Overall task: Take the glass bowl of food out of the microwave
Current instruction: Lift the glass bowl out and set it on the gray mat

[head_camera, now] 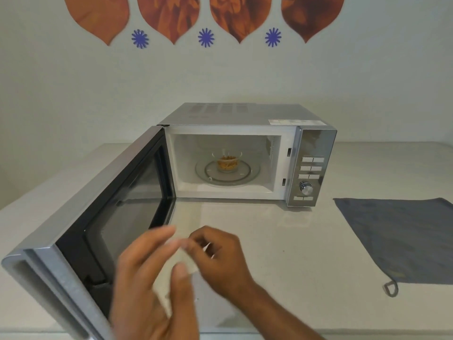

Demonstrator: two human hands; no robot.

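Observation:
A small glass bowl holding orange-brown food stands in the centre of the glass turntable inside the silver microwave. The microwave door is swung wide to the left, toward me. Both hands are in front of the microwave, over the counter and well short of the cavity. My left hand and my right hand are together on a small white folded piece, paper or cloth; the right pinches its upper edge, the left thumb presses its lower part. The hands are blurred.
A grey cloth with a hanging loop lies flat on the white counter to the right of the microwave. The open door takes up the left side of the counter. A wall with leaf decorations stands behind.

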